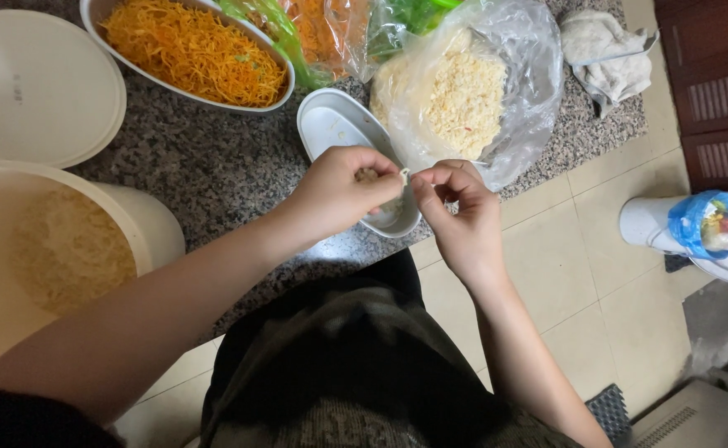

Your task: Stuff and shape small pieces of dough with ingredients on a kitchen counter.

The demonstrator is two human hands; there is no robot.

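Currently a small pale strip (403, 176) is pinched between left hand (341, 191) and right hand (455, 207) fingers over a nearly empty oval dish (331, 124); the bagged shreds (455, 95) remain plentiful.

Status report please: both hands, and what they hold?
Left hand and right hand pinch one small pale piece together. Over white oval dish. Nothing blocking.

A small pale dough piece (403, 175), thin and slightly curled, sits pinched between the fingertips of both hands. It hangs just above the near end of an oval white dish (331, 124), which lies flat on the speckled desk (206, 166).
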